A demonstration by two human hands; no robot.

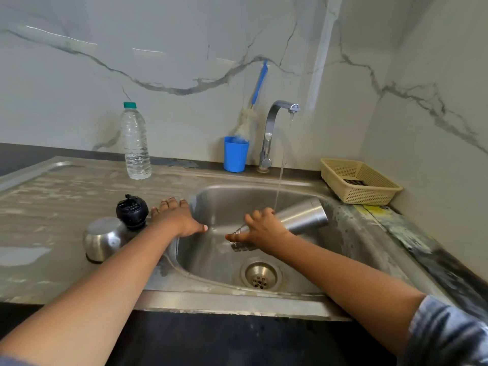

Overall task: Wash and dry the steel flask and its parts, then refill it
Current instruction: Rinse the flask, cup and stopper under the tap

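The steel flask (303,215) lies tilted over the sink basin (224,202), its mouth pointing down and towards me, its base up to the right. My right hand (260,228) grips it near the neck. Water from the tap (277,120) runs down onto the flask beside my fingers. My left hand (177,217) rests flat on the sink's left rim, fingers straight. Left of it on the drainboard stand the black stopper (132,211) and the steel cup lid (101,239), upside down.
A clear plastic water bottle (135,143) with a green cap stands at the back of the drainboard. A blue cup (235,154) holds a blue-handled bottle brush (253,101) beside the tap. A beige plastic basket (359,180) sits at the back right corner. The drain (261,276) lies below the flask.
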